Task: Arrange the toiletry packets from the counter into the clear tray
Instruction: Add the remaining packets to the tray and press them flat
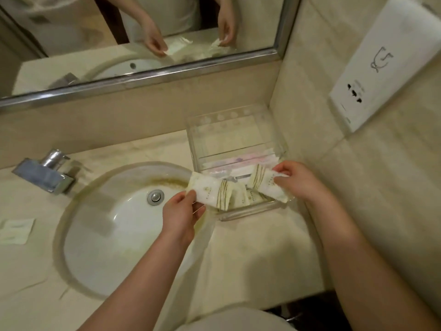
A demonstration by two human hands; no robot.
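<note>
Left hand [183,212] and right hand [297,179] each pinch a cream packet [210,193], [269,185] over the clear tray [238,130] beside the sink [114,225].

**Tray's far half open, walls close on two sides**

Beyond the left hand [181,211] and right hand [300,180], the far half of the clear tray [226,120] is reachable from above; its upright sides block sideways entry. The packets [207,194] pinched in both hands crowd the tray's near end. Just right of the right hand rises the tiled side wall [381,187]. Past the tray stands the back wall under the mirror frame [143,77]. Nearer than the hands lies bare counter [250,259]. Left of the left hand the sink [107,235] dips, with the faucet [47,173] beyond.
</note>
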